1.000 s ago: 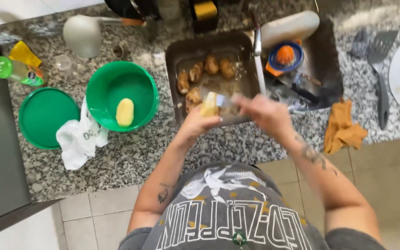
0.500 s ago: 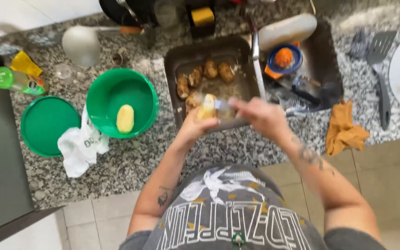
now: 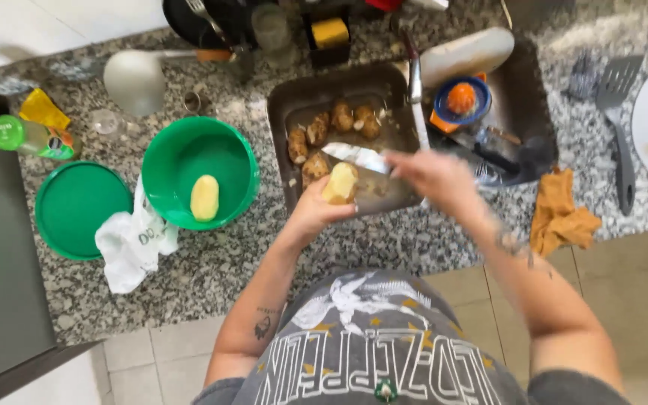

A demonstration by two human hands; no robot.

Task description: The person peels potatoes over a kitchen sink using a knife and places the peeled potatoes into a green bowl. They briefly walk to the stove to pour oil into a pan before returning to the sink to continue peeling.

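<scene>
We see a half-peeled pale yellow potato (image 3: pixel 340 182) held upright over the sink, a knife blade (image 3: pixel 357 156) touching its top.

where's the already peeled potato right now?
Head view, left of centre: the peeled potato lies inside the green bowl, beside the green lid and white cloth.

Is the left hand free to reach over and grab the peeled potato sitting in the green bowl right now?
Probably not as it stands: the left hand is wrapped around a half-peeled potato over the sink. The path itself looks open, since the peeled potato lies uncovered in the green bowl just to that side.
</scene>
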